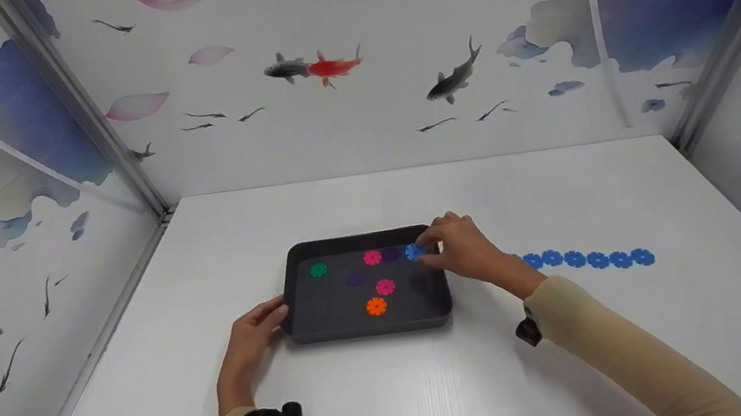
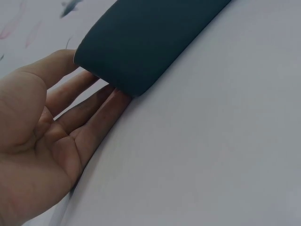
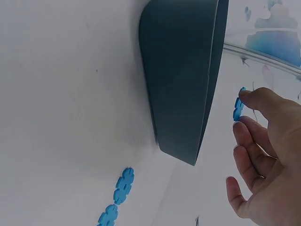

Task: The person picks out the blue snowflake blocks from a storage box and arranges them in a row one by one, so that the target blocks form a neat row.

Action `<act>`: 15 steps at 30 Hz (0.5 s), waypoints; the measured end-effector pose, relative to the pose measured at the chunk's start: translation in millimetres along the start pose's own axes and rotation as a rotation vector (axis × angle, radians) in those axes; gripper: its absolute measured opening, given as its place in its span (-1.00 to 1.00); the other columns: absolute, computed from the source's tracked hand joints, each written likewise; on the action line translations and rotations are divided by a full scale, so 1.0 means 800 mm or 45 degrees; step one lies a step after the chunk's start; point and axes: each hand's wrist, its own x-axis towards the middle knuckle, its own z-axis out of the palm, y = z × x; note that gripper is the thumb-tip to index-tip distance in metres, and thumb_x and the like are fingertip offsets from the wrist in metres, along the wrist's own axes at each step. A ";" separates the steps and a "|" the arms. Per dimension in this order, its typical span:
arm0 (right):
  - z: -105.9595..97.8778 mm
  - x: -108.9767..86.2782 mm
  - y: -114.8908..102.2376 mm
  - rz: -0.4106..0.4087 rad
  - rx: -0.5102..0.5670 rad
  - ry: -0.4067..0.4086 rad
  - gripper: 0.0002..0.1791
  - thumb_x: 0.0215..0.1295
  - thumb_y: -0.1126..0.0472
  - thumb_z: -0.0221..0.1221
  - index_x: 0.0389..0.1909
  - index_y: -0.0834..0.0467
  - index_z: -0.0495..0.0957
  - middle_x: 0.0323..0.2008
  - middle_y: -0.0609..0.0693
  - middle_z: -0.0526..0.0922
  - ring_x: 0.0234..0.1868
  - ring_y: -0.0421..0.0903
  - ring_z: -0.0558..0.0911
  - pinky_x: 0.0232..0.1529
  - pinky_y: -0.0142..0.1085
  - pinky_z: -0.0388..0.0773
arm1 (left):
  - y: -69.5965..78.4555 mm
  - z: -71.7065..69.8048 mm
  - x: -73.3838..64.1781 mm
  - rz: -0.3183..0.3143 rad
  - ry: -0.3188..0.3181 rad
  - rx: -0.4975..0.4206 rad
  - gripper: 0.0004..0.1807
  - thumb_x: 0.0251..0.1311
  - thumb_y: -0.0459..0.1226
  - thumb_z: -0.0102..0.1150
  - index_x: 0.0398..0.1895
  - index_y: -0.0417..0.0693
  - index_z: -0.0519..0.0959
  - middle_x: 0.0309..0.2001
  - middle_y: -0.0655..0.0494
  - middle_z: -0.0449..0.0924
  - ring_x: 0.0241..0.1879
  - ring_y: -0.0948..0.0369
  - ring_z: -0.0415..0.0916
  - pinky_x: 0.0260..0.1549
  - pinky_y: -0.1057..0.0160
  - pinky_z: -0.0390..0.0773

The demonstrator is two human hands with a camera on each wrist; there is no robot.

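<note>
Between its thumb and index finger my right hand [image 1: 465, 250] pinches a blue snowflake disc [image 3: 239, 104], above the right side of a dark grey tray [image 1: 328, 324]; its other fingers curl loosely. My left hand [image 1: 250, 344] holds the tray's left side, thumb at the rim and fingers against the outer wall. Inside the tray lie a green disc [image 1: 318, 270], a pink disc [image 1: 372, 257] near the back, another pink disc [image 1: 385, 287], an orange disc [image 1: 376, 306] and two dark purple discs [image 1: 355, 279], faint against the tray floor.
On the white table [image 1: 367, 402], right of the tray, a row of several blue discs [image 1: 575, 258] runs partly behind the right forearm. White panels [image 1: 374, 129] printed with fish stand along the back and sides. Each wrist carries a small black camera [image 1: 528, 332].
</note>
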 end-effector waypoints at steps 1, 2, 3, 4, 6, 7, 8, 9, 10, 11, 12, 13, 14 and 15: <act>-0.002 -0.003 0.003 -0.004 0.013 0.011 -0.73 0.14 0.14 0.44 -0.17 0.18 0.76 -0.33 0.05 0.69 -0.21 0.05 0.53 -0.09 0.00 0.37 | 0.000 0.000 0.000 -0.001 0.004 -0.001 -0.47 0.38 -0.11 0.21 0.36 -0.09 0.48 0.40 -0.10 0.44 0.38 -0.01 0.41 0.36 0.02 0.45; -0.004 -0.006 0.006 -0.002 0.029 0.020 -0.74 0.14 0.14 0.45 -0.18 0.18 0.76 -0.32 0.05 0.70 -0.19 0.08 0.54 -0.07 0.03 0.38 | 0.000 0.000 0.000 0.001 0.001 0.004 -0.45 0.38 -0.10 0.21 0.36 -0.10 0.47 0.40 -0.11 0.44 0.38 -0.01 0.40 0.36 0.02 0.45; -0.006 -0.008 0.009 0.003 0.043 0.021 -0.74 0.14 0.14 0.45 -0.18 0.18 0.76 -0.31 0.06 0.70 -0.17 0.10 0.55 -0.05 0.04 0.38 | 0.000 0.000 0.000 0.002 0.000 0.004 -0.45 0.38 -0.10 0.21 0.36 -0.10 0.47 0.39 -0.12 0.44 0.39 -0.01 0.40 0.35 0.03 0.46; -0.009 -0.011 0.012 0.006 0.053 0.023 -0.74 0.14 0.14 0.45 -0.18 0.17 0.76 -0.31 0.06 0.71 -0.16 0.12 0.56 -0.04 0.06 0.38 | -0.001 0.001 0.000 0.001 0.003 0.000 -0.46 0.37 -0.10 0.22 0.36 -0.10 0.47 0.39 -0.11 0.45 0.39 -0.01 0.40 0.36 0.03 0.46; -0.013 -0.016 0.019 0.013 0.062 0.026 -0.74 0.14 0.13 0.45 -0.18 0.16 0.77 -0.30 0.07 0.72 -0.14 0.14 0.57 -0.03 0.06 0.39 | -0.001 0.001 0.000 0.000 0.007 -0.006 -0.45 0.36 -0.10 0.23 0.35 -0.10 0.48 0.38 -0.11 0.45 0.39 0.00 0.40 0.36 0.03 0.45; -0.015 -0.019 0.022 0.016 0.062 0.028 -0.74 0.14 0.13 0.45 -0.18 0.15 0.77 -0.29 0.08 0.72 -0.15 0.13 0.57 -0.04 0.05 0.38 | -0.001 0.001 0.000 0.001 0.006 -0.007 -0.45 0.36 -0.10 0.23 0.35 -0.10 0.48 0.38 -0.11 0.45 0.39 0.00 0.40 0.37 0.02 0.44; -0.017 -0.022 0.025 0.023 0.060 0.027 -0.74 0.14 0.13 0.45 -0.17 0.14 0.77 -0.28 0.09 0.72 -0.15 0.13 0.57 -0.05 0.04 0.38 | -0.001 0.001 0.000 0.004 0.001 -0.010 -0.44 0.36 -0.09 0.23 0.36 -0.11 0.47 0.39 -0.12 0.44 0.40 0.00 0.39 0.38 0.02 0.42; -0.019 -0.026 0.029 0.030 0.055 0.030 -0.73 0.13 0.12 0.45 -0.16 0.13 0.77 -0.28 0.09 0.72 -0.16 0.12 0.56 -0.05 0.03 0.38 | -0.001 0.001 0.000 -0.002 0.002 -0.021 -0.46 0.36 -0.10 0.23 0.35 -0.10 0.48 0.39 -0.11 0.45 0.39 0.01 0.39 0.39 0.02 0.42; -0.021 -0.029 0.033 0.035 0.044 0.036 -0.73 0.13 0.12 0.45 -0.16 0.13 0.77 -0.29 0.09 0.73 -0.17 0.12 0.56 -0.06 0.02 0.38 | -0.001 0.001 0.000 -0.007 0.001 -0.032 -0.46 0.36 -0.11 0.23 0.35 -0.09 0.49 0.39 -0.10 0.45 0.39 0.02 0.39 0.40 0.02 0.41; -0.023 -0.033 0.037 0.045 0.037 0.041 -0.73 0.13 0.13 0.46 -0.16 0.13 0.77 -0.29 0.09 0.73 -0.17 0.12 0.56 -0.06 0.02 0.38 | -0.001 0.001 0.001 -0.006 -0.001 -0.035 -0.46 0.36 -0.10 0.23 0.35 -0.09 0.48 0.39 -0.10 0.44 0.39 0.01 0.39 0.40 0.02 0.41; -0.025 -0.036 0.041 0.056 0.026 0.045 -0.73 0.13 0.13 0.46 -0.15 0.13 0.77 -0.29 0.08 0.73 -0.17 0.11 0.56 -0.06 0.03 0.39 | -0.001 0.001 0.001 -0.006 -0.008 -0.038 -0.46 0.36 -0.10 0.23 0.35 -0.09 0.48 0.40 -0.10 0.44 0.39 0.01 0.39 0.40 0.02 0.40; -0.027 -0.039 0.045 0.070 0.022 0.048 -0.72 0.13 0.14 0.46 -0.15 0.14 0.77 -0.29 0.08 0.72 -0.17 0.11 0.56 -0.05 0.04 0.39 | 0.000 0.001 0.001 -0.005 -0.010 -0.045 -0.46 0.37 -0.11 0.23 0.35 -0.10 0.48 0.40 -0.10 0.43 0.39 0.01 0.39 0.40 0.02 0.40; -0.028 -0.043 0.049 0.087 0.023 0.050 -0.72 0.13 0.15 0.46 -0.14 0.14 0.77 -0.29 0.07 0.72 -0.15 0.12 0.57 -0.04 0.05 0.39 | 0.000 0.001 0.001 -0.005 -0.013 -0.053 -0.46 0.37 -0.11 0.23 0.36 -0.10 0.47 0.40 -0.10 0.43 0.40 0.02 0.38 0.41 0.02 0.40; -0.030 -0.045 0.053 0.104 0.025 0.053 -0.72 0.12 0.15 0.46 -0.14 0.15 0.77 -0.29 0.07 0.72 -0.15 0.12 0.57 -0.03 0.05 0.39 | 0.000 0.000 0.001 -0.009 -0.013 -0.062 -0.46 0.37 -0.12 0.22 0.35 -0.10 0.48 0.40 -0.10 0.43 0.40 0.02 0.38 0.41 0.03 0.40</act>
